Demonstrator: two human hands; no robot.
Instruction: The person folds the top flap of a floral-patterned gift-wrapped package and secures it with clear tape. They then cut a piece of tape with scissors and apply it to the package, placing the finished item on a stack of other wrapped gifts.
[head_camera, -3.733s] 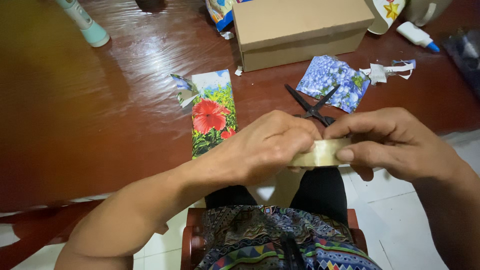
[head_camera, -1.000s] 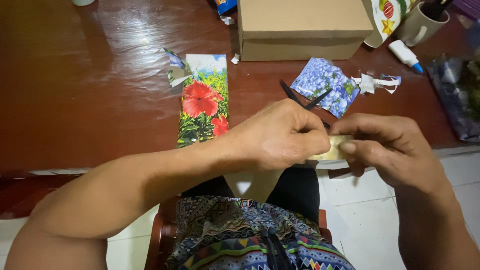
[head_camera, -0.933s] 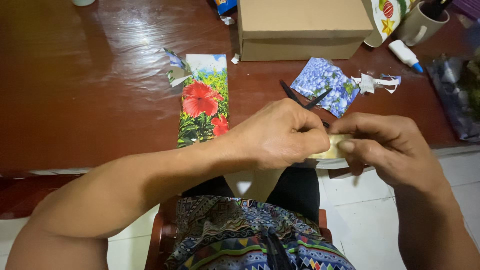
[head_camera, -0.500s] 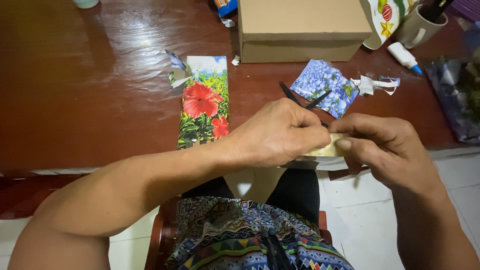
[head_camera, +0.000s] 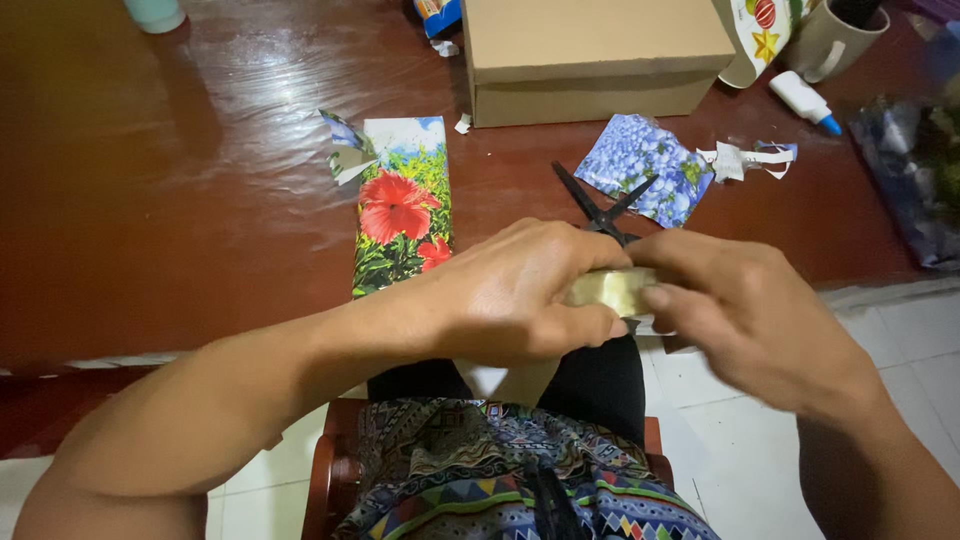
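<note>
**Both hands close on a roll of clear tape at the desk's near edge**

Head view: the left hand (head_camera: 520, 295) and the right hand (head_camera: 735, 310) meet just above the near edge of the glossy dark-red desk (head_camera: 180, 200), both clamped on a small yellowish roll of clear tape (head_camera: 610, 290) held between them. The left fingers curl over the roll's left side; the right thumb presses on its right side. The right hand is blurred.

Just beyond the hands lie black scissors (head_camera: 592, 205), blades open and pointing far. Their tips touch a crumpled piece of blue flower-print paper (head_camera: 640, 165). Left of the scissors lies a long strip of paper printed with red flowers (head_camera: 400, 205). At the far edge stands a plain brown cardboard box (head_camera: 590, 55). To the far right lie a white glue bottle with a blue tip (head_camera: 805, 100) and a grey mug (head_camera: 825, 35).
</note>
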